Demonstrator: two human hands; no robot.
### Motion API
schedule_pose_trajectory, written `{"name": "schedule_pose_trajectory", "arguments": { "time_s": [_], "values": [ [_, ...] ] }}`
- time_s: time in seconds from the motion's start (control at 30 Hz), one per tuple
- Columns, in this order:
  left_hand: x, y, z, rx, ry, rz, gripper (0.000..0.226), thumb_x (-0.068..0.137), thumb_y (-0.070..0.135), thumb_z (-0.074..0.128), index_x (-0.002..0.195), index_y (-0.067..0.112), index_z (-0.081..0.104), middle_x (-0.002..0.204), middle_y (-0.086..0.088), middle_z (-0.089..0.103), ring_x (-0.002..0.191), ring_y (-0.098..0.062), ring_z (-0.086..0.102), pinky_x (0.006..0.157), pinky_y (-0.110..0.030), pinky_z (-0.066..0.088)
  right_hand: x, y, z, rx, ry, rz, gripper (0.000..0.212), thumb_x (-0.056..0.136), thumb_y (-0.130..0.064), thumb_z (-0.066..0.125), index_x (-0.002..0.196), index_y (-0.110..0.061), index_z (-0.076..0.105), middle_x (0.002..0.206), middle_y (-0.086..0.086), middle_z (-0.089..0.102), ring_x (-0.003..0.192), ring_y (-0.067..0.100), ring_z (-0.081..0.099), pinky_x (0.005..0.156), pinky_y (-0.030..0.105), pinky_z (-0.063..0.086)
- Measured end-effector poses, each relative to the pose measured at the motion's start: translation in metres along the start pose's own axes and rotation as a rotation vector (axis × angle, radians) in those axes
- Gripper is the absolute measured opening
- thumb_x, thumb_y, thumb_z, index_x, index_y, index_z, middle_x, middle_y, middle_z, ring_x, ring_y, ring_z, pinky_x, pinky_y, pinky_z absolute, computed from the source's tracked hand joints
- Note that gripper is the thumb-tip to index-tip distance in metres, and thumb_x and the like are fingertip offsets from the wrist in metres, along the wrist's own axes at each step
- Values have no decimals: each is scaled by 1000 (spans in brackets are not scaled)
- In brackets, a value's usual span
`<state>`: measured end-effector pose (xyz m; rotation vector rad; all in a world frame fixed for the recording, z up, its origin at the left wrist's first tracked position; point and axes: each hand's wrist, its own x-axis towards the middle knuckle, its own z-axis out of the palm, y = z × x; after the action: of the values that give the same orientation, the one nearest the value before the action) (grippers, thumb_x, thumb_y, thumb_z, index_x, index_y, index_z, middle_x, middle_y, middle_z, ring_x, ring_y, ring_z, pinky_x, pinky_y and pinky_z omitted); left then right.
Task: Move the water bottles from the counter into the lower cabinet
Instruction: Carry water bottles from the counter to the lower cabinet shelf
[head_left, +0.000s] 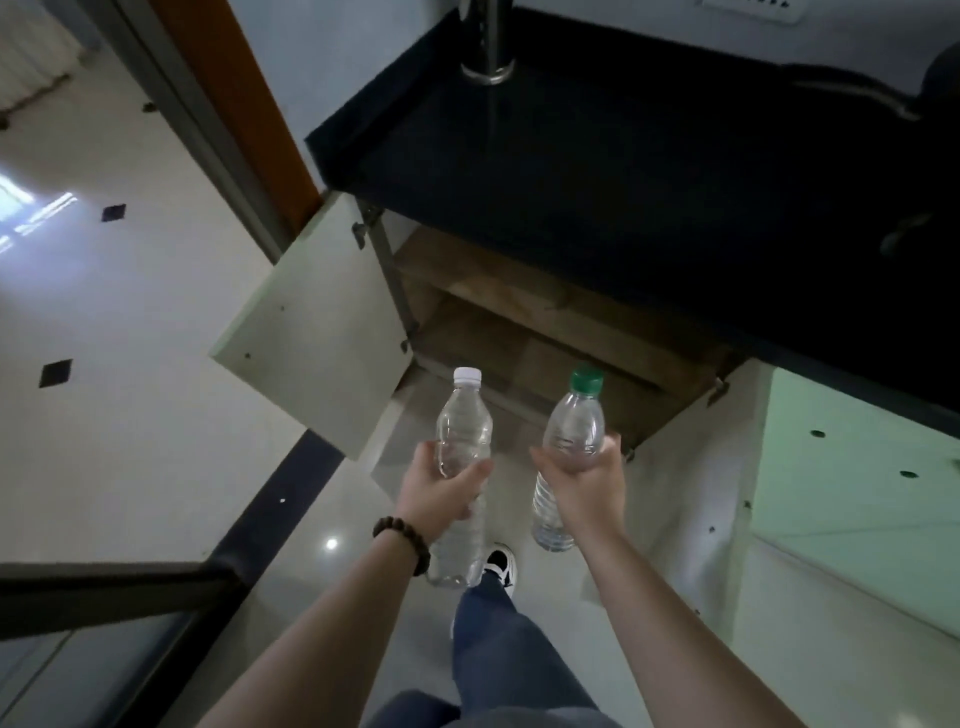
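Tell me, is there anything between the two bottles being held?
No object: in the head view, only pale floor shows between the white-capped bottle and the green-capped bottle.

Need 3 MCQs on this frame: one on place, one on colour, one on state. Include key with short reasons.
1. Where are the two clear plastic water bottles?
A. standing on the counter
B. held in front of the open cabinet
C. lying on the cabinet shelf

2. What colour is the cap of the bottle in the right hand?
A. green
B. white
C. blue

3. What state is the lower cabinet door on the left in?
A. shut
B. open
C. missing

Key:
1 B: the left hand grips the white-capped clear plastic bottle and the right hand grips the green-capped clear plastic bottle, both held short of the wooden cabinet shelves.
2 A: its cap is green.
3 B: the pale cabinet door is swung out, with the shelves exposed.
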<state>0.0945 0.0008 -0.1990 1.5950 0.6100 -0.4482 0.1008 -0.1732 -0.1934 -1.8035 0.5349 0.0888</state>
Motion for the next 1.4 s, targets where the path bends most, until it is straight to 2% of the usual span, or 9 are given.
{"name": "schedule_pose_trajectory", "arguments": {
  "time_s": [0.17, 0.33, 0.47, 0.63, 0.77, 0.9, 1.03, 1.17, 1.4],
  "values": [
    [65, 36, -4, 34, -115, -91, 47, 80, 25, 77, 118, 14, 51, 101, -4, 69, 69, -10, 71, 55, -22, 54, 53, -10, 26, -19, 16, 93, 66, 68, -36, 83, 113, -8, 43, 87, -9, 51, 81, 13, 59, 60, 22, 45],
    [127, 56, -5, 23, -247, -265, 50, 78, 23, 77, 121, 10, 53, 101, -9, 70, 77, -18, 71, 63, -31, 56, 105, 2, 53, 78, -69, 327, 105, 59, -59, 79, 141, -21, 24, 133, -1, 49, 114, 22, 55, 96, 46, 48],
    [190, 53, -1, 16, -345, -311, 46, 79, 15, 76, 120, 8, 57, 93, -8, 69, 77, -20, 67, 79, -40, 56, 153, 21, 75, 301, -164, 470, 87, 64, -38, 84, 133, -25, 34, 121, 6, 61, 100, 26, 65, 87, 48, 53],
    [279, 44, 13, 64, -429, -270, 32, 86, 10, 67, 115, 12, 54, 93, -4, 68, 78, -14, 67, 65, -25, 55, 221, 59, 99, 561, -156, 550, 74, 64, -7, 80, 131, -11, 46, 109, 17, 66, 92, 32, 66, 88, 49, 52],
    [356, 34, 26, 1, -462, -253, 27, 89, 3, 60, 115, 10, 61, 95, -6, 70, 82, -18, 69, 76, -36, 57, 278, 88, 116, 669, -204, 491, 91, 44, -23, 92, 122, 2, 54, 107, 20, 63, 94, 34, 62, 93, 49, 47],
    [411, 34, 47, -44, -472, -204, 33, 84, 0, 65, 113, 14, 63, 97, -3, 71, 86, -17, 68, 76, -30, 54, 331, 107, 132, 647, -50, 383, 55, 67, -24, 79, 118, -9, 63, 109, 13, 70, 100, 34, 66, 88, 49, 53],
    [451, 42, 76, 9, -469, 17, 82, 75, 9, 80, 143, 30, 39, 115, 10, 65, 112, -15, 62, 97, -34, 49, 373, 113, 135, 656, -24, 286, 79, 61, -38, 85, 130, -22, 52, 119, 10, 67, 104, 29, 67, 78, 42, 55],
    [480, 40, 102, 124, -338, 212, 76, 76, 10, 80, 139, 22, 39, 114, 14, 53, 114, -10, 52, 82, -16, 42, 399, 120, 138, 509, 44, 114, 62, 74, -24, 76, 131, -30, 51, 127, 0, 62, 114, 21, 61, 94, 42, 49],
    [517, 39, 128, 422, -371, 417, 79, 73, 43, 79, 142, 32, 41, 134, 9, 56, 121, -12, 55, 98, -30, 50, 425, 115, 131, 154, 143, -74, 57, 80, -17, 72, 133, -23, 53, 121, -1, 63, 108, 17, 61, 81, 19, 54]
  ]
}}
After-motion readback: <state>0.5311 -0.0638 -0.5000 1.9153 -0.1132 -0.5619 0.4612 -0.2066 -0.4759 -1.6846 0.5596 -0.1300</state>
